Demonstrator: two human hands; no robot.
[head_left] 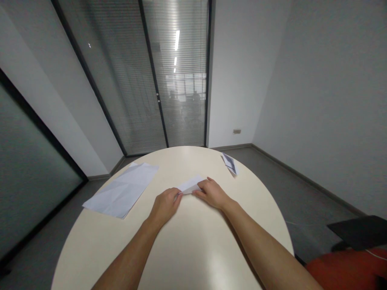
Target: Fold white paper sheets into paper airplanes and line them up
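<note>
A small folded sheet of white paper (pixel 191 185) lies between my two hands, a little beyond the middle of the table. At its left end, my left hand (pixel 165 204) is closed with thumb and fingers pinching the paper's near corner. My right hand (pixel 213 192) grips the right end, its thumb along the near edge and its fingers curled over the top. Parts of the paper are hidden under the fingers of both hands.
All this is on a round cream table (pixel 187 241). Creased white sheets (pixel 121 191) lie at its left edge, and a small folded paper piece (pixel 230 164) sits near the far right edge. A red chair seat (pixel 347 268) and a black flat object (pixel 359 231) are at lower right.
</note>
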